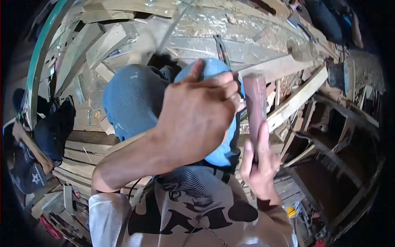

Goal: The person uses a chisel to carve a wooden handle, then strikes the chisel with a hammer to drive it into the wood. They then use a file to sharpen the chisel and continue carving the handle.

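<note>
reddish-brown wooden handle (256, 108), upright, just right of centre, its flat top near a long pale plank (297, 98). what tool it belongs to is hidden; the lower end is lost behind the fingers.

right hand (260, 161) wraps the handle's lower part from below, fingers closed round it, thumb up along the shaft. left hand (197, 115) crosses in front, large and near the camera, fingers curled shut at the handle's upper left side; whether it grips the handle or something small against it, cannot tell.

behind the hands: blue-trousered knees (133, 103), person crouched on rough timber. printed beige shirt (193, 210) at the near edge.

progress: no cut, joint or driven piece shows under the handle, so i judge the work is at the holding or setting stage, with the stroke itself not yet visible.

outward: grey boards (230, 45) far, stacked slats (78, 152) near left, a green curved rail (39, 57) far left, another person (45, 131) in dark clothes at left, open dark framing (329, 164) right.
</note>
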Motion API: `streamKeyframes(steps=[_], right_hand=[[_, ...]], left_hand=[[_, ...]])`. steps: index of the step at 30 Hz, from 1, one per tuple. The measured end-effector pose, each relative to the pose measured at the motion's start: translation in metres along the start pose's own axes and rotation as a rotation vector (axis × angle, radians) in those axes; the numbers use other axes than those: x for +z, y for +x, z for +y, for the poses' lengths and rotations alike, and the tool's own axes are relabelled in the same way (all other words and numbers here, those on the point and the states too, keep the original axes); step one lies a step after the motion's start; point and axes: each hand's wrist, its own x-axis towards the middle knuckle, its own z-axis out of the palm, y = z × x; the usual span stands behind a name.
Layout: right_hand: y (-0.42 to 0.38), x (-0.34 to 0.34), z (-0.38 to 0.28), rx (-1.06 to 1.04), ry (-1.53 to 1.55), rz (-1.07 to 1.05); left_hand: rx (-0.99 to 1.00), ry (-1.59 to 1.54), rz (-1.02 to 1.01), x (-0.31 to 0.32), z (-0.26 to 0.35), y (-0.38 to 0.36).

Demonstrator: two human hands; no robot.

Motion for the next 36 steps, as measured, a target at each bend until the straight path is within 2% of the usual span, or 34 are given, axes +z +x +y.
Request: streamKeyframes(steps=[1,3,4,8,10,12,13,16,20,23,36], right_hand=[[0.008,-0.001,0.005,-0.041,-0.002,-0.003],[0.021,0.001,0.009,-0.075,0.000,0.000],[0.036,-0.004,0.003,-0.040,-0.045,-0.102],[-0.010,-0.004,0.008,-0.010,0.002,-0.024],[-0.043,-0.012,0.021,0.258,-0.006,-0.134],[-0.057,-0.015,0.029,0.395,-0.028,-0.072],[-0.058,-0.013,0.035,0.307,-0.032,0.034],[-0.056,-0.023,0.032,0.391,-0.015,0.009],[-0.043,-0.008,0.032,0.273,0.038,0.114],[-0.035,-0.006,0.032,0.206,0.028,0.090],[-0.031,-0.003,0.030,0.290,0.085,0.101]], left_hand=[[0.027,0.014,0.077,0.003,0.000,-0.001],[0.011,-0.002,0.028,0.002,0.002,-0.001],[0.032,-0.015,0.045,0.002,0.001,0.000],[-0.004,0.010,0.057,-0.001,-0.003,-0.002],[-0.006,-0.019,0.045,-0.003,-0.005,-0.002],[0.023,-0.050,0.016,-0.004,-0.002,0.002],[0.035,-0.036,0.001,-0.004,-0.001,0.004],[0.037,-0.046,0.003,-0.001,0.004,0.006],[0.030,-0.058,0.049,0.001,0.004,0.002],[0.028,-0.046,0.043,0.000,0.003,0.001],[-0.050,-0.022,0.071,0.006,0.014,-0.005]])
